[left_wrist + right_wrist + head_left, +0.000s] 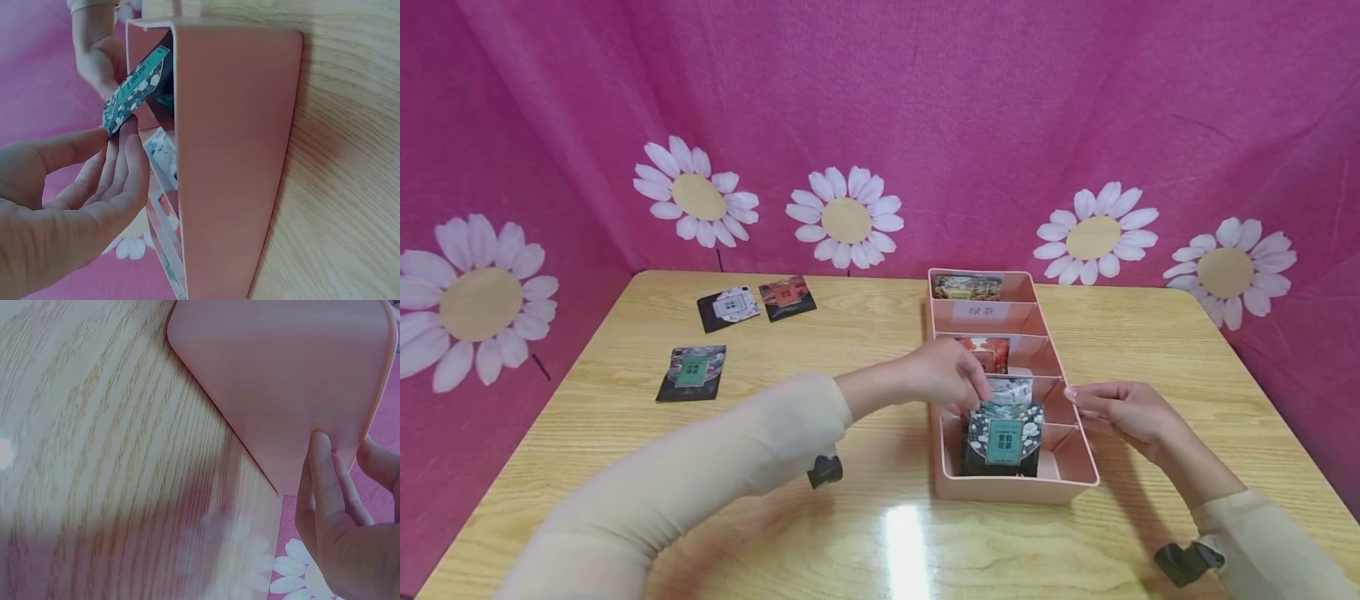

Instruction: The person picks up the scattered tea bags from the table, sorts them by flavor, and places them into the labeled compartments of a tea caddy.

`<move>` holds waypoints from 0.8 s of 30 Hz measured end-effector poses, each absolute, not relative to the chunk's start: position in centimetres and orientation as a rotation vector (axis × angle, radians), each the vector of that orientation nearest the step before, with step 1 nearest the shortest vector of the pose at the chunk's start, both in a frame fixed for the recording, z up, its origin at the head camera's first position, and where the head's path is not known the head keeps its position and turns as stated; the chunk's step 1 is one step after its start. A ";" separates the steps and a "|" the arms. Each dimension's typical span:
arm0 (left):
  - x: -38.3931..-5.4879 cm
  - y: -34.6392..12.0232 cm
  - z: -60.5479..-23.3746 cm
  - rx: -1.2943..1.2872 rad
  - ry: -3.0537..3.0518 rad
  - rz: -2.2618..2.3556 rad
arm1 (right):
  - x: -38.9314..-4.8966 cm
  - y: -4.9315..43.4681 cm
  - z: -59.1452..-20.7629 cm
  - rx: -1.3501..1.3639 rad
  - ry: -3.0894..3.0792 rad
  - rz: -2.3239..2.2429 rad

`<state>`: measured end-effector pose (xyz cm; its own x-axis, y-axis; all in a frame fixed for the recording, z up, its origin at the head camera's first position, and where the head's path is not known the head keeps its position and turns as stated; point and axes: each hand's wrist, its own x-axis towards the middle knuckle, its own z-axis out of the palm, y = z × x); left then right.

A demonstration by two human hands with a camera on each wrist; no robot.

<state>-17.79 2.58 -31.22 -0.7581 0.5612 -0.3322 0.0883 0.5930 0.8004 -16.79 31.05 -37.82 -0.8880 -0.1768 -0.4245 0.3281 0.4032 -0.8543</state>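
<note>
A pink divided storage box (1015, 490) sits on the table, right of centre. My left hand (943, 375) reaches over its left side. Thumb and fingers pinch the top edge of a tea bag packet (1004, 440) with a green label and white flowers; the packet's lower part is inside the nearest compartment. In the left wrist view the packet (134, 87) leans at the box's opening. My right hand (1131, 417) holds the box's right wall, thumb at the rim and fingers (325, 469) against the outside.
Farther compartments hold a whitish packet (1011, 390), a red packet (988, 354) and a yellowish packet (967, 288). A paper label (981, 312) marks one compartment. On the table's left lie a green-labelled packet (692, 373), a white-and-black packet (728, 308) and a red-labelled packet (787, 297).
</note>
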 end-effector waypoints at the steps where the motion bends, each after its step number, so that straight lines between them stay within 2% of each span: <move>1: -17.7 2.6 -31.2 0.523 2.256 1.075 | -16.8 31.0 -37.8 0.130 2.210 -1.499; 24: -16.3 2.9 -31.8 0.618 2.288 0.942 | -16.7 31.0 -37.7 0.150 2.205 -1.499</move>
